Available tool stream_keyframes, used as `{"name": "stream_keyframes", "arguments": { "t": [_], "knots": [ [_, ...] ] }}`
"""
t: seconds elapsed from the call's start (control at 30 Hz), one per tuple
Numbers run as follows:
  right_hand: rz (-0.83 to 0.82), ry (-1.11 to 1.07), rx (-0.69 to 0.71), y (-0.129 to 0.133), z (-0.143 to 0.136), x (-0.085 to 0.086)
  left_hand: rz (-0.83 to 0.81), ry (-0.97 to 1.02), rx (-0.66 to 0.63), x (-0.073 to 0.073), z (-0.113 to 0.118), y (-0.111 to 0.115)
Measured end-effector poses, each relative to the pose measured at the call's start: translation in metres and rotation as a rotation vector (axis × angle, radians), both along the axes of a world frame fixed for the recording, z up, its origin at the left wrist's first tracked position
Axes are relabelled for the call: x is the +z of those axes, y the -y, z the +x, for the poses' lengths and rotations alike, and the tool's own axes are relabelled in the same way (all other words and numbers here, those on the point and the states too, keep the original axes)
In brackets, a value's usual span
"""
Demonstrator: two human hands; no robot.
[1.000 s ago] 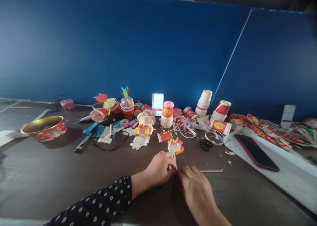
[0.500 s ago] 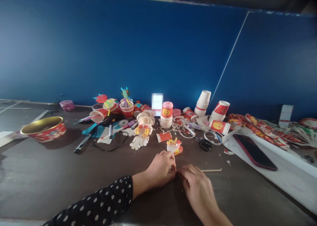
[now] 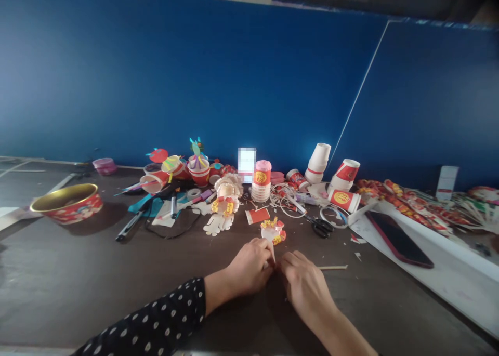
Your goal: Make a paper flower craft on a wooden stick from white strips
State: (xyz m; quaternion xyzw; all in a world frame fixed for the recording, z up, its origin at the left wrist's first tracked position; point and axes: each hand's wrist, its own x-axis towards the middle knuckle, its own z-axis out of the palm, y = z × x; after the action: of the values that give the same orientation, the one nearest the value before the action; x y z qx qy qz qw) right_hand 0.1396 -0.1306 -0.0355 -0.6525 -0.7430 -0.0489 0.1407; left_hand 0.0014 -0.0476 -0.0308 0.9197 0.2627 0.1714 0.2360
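My left hand (image 3: 249, 267) is closed low over the dark table, its fingers pinching a small piece of white paper (image 3: 272, 253) that shows at the fingertips. Close by on the right, my right hand (image 3: 302, 282) has its fingers curled down toward the same spot; what they hold, if anything, is hidden. A thin pale stick (image 3: 334, 267) lies on the table and pokes out from behind the right hand. Just beyond the left fingertips sits a cut paper-cup piece (image 3: 273, 231) with red and yellow tabs. Behind it lies a small red paper piece (image 3: 258, 215).
Left stands a gold-lined red bowl (image 3: 67, 205). A cutter knife (image 3: 130, 225) and a paper-cup figure (image 3: 224, 204) lie nearer the middle. To the right are black scissors (image 3: 322, 227) and a phone (image 3: 399, 239) in a white tray (image 3: 452, 286). Stacked paper cups (image 3: 318, 162) stand behind.
The white paper now shows more at my left fingertips, standing up between the hands. Both hands stay in nearly the same place; the whole view has shifted slightly.
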Motion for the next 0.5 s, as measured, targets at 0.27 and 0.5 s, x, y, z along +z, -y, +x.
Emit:
{"name": "stream_keyframes", "arguments": {
  "t": [0.27,0.5],
  "knots": [
    [-0.043,0.023,-0.007,-0.003,0.000,0.008,-0.009,0.020,0.014,-0.006,0.001,-0.002],
    [0.022,0.092,-0.077,0.004,-0.006,-0.003,0.057,0.007,0.045,-0.004,0.001,0.003]
  ]
}}
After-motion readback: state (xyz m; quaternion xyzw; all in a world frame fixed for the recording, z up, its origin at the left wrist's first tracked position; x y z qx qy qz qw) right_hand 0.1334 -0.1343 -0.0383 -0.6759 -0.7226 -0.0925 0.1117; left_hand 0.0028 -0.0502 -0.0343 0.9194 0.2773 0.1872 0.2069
